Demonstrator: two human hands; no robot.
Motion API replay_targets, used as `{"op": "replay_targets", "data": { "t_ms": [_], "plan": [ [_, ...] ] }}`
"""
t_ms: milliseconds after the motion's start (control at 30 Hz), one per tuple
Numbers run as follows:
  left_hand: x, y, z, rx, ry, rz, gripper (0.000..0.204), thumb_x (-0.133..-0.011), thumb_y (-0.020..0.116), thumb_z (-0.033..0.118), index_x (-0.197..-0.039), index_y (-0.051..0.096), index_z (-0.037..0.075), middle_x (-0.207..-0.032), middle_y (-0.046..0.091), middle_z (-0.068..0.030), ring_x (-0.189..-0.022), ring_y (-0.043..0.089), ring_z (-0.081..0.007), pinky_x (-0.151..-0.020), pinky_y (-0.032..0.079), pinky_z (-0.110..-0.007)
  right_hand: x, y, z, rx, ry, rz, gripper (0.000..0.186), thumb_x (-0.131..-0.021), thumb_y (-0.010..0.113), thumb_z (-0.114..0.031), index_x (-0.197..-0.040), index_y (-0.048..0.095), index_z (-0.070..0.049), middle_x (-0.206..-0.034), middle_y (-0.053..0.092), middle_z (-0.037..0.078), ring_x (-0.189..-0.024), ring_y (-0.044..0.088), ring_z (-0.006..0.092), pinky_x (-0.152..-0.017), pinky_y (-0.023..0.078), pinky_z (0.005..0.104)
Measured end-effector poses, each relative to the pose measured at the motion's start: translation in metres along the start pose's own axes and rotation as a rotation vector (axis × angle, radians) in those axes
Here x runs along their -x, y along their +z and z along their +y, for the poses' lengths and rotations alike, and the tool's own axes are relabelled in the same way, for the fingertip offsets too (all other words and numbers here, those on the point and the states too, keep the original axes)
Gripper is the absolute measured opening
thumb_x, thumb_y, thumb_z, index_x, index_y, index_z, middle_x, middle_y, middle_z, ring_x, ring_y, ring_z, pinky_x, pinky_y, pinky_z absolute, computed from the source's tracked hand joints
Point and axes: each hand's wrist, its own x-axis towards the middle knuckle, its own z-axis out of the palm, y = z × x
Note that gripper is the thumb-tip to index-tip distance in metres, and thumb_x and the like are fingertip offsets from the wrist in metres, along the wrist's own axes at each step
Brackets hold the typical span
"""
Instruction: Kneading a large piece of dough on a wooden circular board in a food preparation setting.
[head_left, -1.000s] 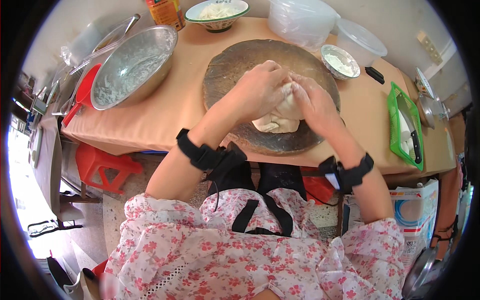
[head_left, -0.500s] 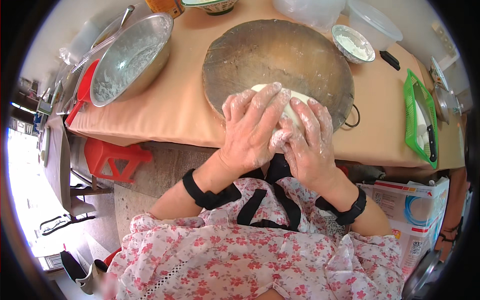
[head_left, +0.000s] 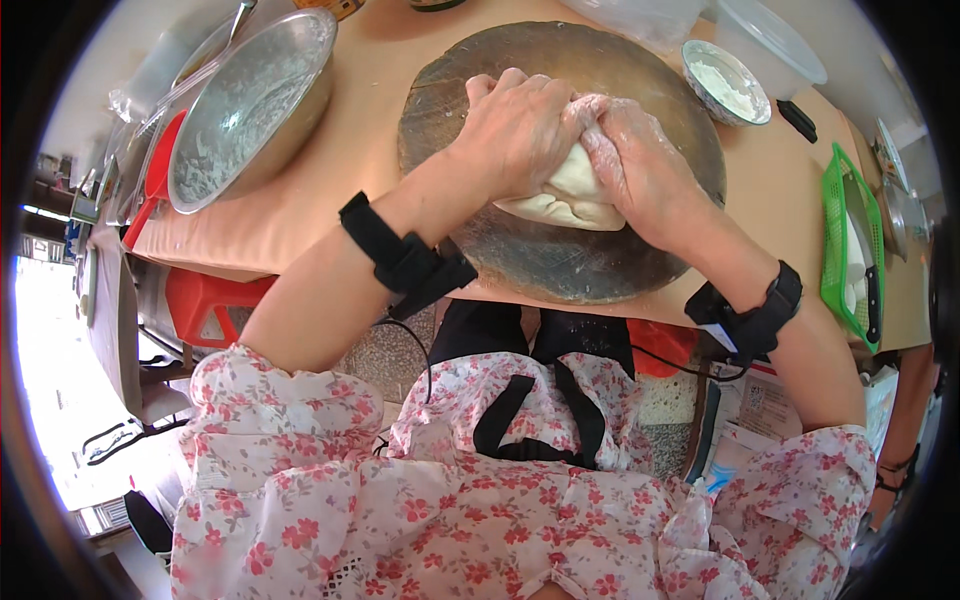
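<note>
A pale lump of dough lies on the round wooden board, its near side folded and creased. Over its far left part my left hand presses down, fingers curled round it. My right hand grips the dough's right side, its thumb meeting the left hand at the middle. Flour whitens the fingers of both hands. The far part of the dough is hidden beneath them.
At left stands a floury metal bowl beside a red scoop. A small bowl of flour and a clear plastic tub stand far right. A green basket holds a black-handled knife. Below the table is a red stool.
Both hands have moved forward with the dough, from the board's near edge to over its middle. My arms are stretched farther out, and the dough's folded near side now shows.
</note>
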Motion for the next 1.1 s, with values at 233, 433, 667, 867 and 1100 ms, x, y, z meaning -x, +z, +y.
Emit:
{"op": "replay_targets", "data": {
  "t_ms": [233, 433, 667, 867, 1100],
  "plan": [
    [-0.033, 0.000, -0.015, -0.141, -0.086, -0.340, 0.037, -0.098, 0.043, 0.022, -0.133, 0.054, 0.018, -0.108, 0.065, -0.0098, -0.099, 0.059, -0.0339, -0.078, 0.039, -0.054, -0.031, -0.001, 0.027, 0.009, 0.095, -0.106, 0.045, -0.102, 0.035, -0.040, -0.128, 0.049, -0.005, -0.112, 0.057, 0.025, -0.105, 0.053, 0.0455, -0.092, 0.044, 0.0496],
    [-0.037, 0.007, -0.022, -0.165, -0.086, -0.339, 0.033, -0.097, 0.044, 0.020, -0.126, 0.058, 0.014, -0.103, 0.067, -0.0111, -0.095, 0.063, -0.0367, -0.074, 0.042, -0.054, -0.038, -0.004, 0.033, -0.009, 0.142, -0.184, 0.047, -0.103, 0.035, -0.040, -0.132, 0.050, -0.007, -0.121, 0.057, 0.025, -0.113, 0.052, 0.0428, -0.094, 0.044, 0.0474],
    [0.000, 0.001, 0.002, 0.094, -0.059, 0.154, 0.023, -0.095, 0.049, 0.027, -0.101, 0.060, 0.008, -0.093, 0.062, -0.0164, -0.090, 0.056, -0.0382, -0.080, 0.042, -0.048, -0.002, -0.004, 0.000, -0.073, 0.038, 0.018, 0.045, -0.100, 0.042, -0.034, -0.131, 0.050, -0.002, -0.124, 0.055, 0.022, -0.115, 0.052, 0.0404, -0.100, 0.039, 0.0463],
    [0.055, -0.038, 0.043, 0.252, 0.095, 0.335, 0.019, -0.086, 0.065, 0.018, -0.096, 0.056, 0.004, -0.099, 0.055, -0.0140, -0.091, 0.055, -0.0335, -0.083, 0.043, -0.041, 0.047, -0.029, -0.048, -0.082, 0.019, 0.126, 0.043, -0.094, 0.055, -0.027, -0.128, 0.051, -0.001, -0.120, 0.054, 0.020, -0.115, 0.050, 0.0380, -0.096, 0.039, 0.0465],
    [0.093, -0.027, 0.085, 0.340, -0.151, 0.489, 0.034, -0.081, 0.068, 0.025, -0.107, 0.059, 0.006, -0.110, 0.056, -0.0150, -0.103, 0.052, -0.0349, -0.091, 0.037, -0.044, 0.076, -0.003, -0.075, 0.124, -0.198, 0.168, 0.048, -0.089, 0.061, -0.030, -0.127, 0.054, -0.002, -0.123, 0.053, 0.019, -0.113, 0.052, 0.0376, -0.095, 0.040, 0.0468]
  ]
}}
